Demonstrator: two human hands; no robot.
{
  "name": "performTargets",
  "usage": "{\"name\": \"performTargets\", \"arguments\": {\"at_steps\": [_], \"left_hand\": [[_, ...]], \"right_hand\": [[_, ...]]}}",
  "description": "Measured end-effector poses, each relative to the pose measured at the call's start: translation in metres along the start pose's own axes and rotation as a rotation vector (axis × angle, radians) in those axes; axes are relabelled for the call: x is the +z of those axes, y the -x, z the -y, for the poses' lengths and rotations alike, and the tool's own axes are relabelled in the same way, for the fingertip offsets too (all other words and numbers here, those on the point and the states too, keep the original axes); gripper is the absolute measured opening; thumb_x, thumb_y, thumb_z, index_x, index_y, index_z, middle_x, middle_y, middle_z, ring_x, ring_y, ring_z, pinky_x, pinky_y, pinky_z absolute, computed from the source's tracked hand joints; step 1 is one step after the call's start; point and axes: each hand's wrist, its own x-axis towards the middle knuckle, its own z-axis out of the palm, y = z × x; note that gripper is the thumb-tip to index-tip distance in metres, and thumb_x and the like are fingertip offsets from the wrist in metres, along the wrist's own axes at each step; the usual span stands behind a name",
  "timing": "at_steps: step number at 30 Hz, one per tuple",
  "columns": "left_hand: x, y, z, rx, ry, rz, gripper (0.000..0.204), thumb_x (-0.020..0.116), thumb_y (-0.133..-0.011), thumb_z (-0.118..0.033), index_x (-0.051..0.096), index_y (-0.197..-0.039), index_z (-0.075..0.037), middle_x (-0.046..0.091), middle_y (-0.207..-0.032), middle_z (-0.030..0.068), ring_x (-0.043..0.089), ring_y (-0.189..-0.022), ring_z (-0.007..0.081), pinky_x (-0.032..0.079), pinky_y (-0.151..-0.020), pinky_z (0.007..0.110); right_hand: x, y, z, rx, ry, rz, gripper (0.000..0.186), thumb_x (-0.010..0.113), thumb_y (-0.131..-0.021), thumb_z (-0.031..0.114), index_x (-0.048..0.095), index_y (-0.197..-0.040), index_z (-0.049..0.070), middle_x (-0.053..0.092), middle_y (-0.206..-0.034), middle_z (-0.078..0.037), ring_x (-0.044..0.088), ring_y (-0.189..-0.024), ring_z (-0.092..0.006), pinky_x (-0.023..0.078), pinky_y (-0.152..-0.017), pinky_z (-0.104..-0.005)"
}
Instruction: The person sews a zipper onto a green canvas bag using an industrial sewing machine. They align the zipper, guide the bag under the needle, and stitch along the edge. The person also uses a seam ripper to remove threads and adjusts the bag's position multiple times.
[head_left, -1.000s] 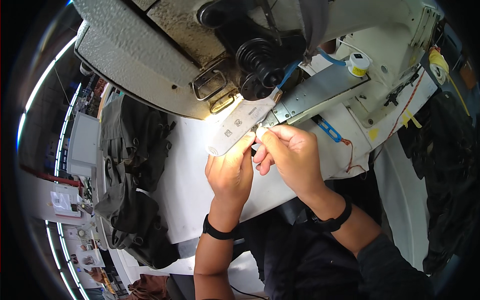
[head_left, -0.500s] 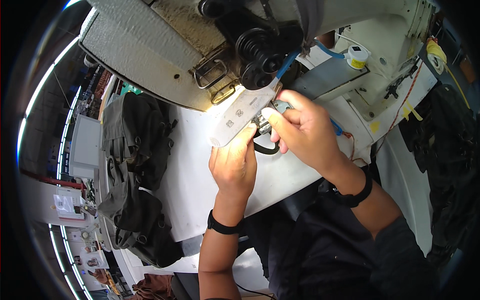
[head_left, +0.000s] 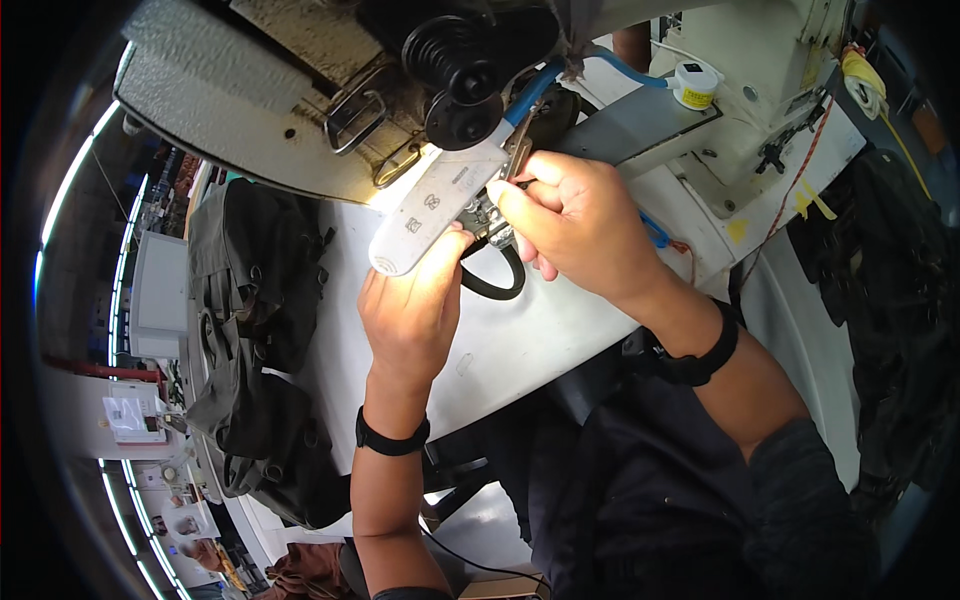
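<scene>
At the needle area of a large pale sewing machine [head_left: 240,120], my two hands work close together under a white lamp head [head_left: 430,215] on a blue flexible neck. My right hand [head_left: 575,225] is closed, thumb and fingers pinched beside the metal presser parts [head_left: 487,218]. What lies in that pinch is too small to tell. My left hand [head_left: 415,315] is closed too, its thumb near the same metal parts and its fingers partly hidden by the lamp head. A black strap [head_left: 505,290] loops out below, between the hands; its ends are hidden.
Dark fabric bags [head_left: 255,300] are heaped on the left of the white table [head_left: 420,420]. Behind my right hand lies a grey machine plate [head_left: 650,140], with a small white container [head_left: 695,85] near its far edge. More dark fabric [head_left: 890,300] hangs at the right.
The machine, lamp and both hands sit further left in the picture. More of the black strap's loop shows below the hands. Both hands stay closed at the needle area.
</scene>
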Motion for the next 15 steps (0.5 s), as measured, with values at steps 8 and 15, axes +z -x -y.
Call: {"name": "performTargets", "arguments": {"at_steps": [8,15], "left_hand": [[0.018,0.003,-0.016,-0.196,-0.028,-0.024,0.033,0.073,-0.077,0.014,0.07,-0.106,-0.002,0.076,-0.106,0.0146,0.074,-0.098,0.0321,0.058,-0.089,0.04],[-0.01,-0.008,-0.002,0.102,-0.061,0.072,0.033,0.076,-0.079,0.013,0.078,-0.109,0.0,0.078,-0.106,0.0145,0.077,-0.097,0.0295,0.063,-0.088,0.038]], "right_hand": [[0.002,0.002,-0.005,-0.038,-0.005,-0.035,0.022,0.064,-0.104,0.016,0.064,-0.087,0.003,0.059,-0.057,-0.001,0.058,-0.049,-0.0063,0.042,-0.044,-0.027],[0.004,0.002,-0.009,-0.052,-0.006,-0.039,0.023,0.067,-0.103,0.015,0.062,-0.085,0.001,0.058,-0.054,0.0,0.052,-0.047,-0.0043,0.038,-0.044,-0.0276]]}}
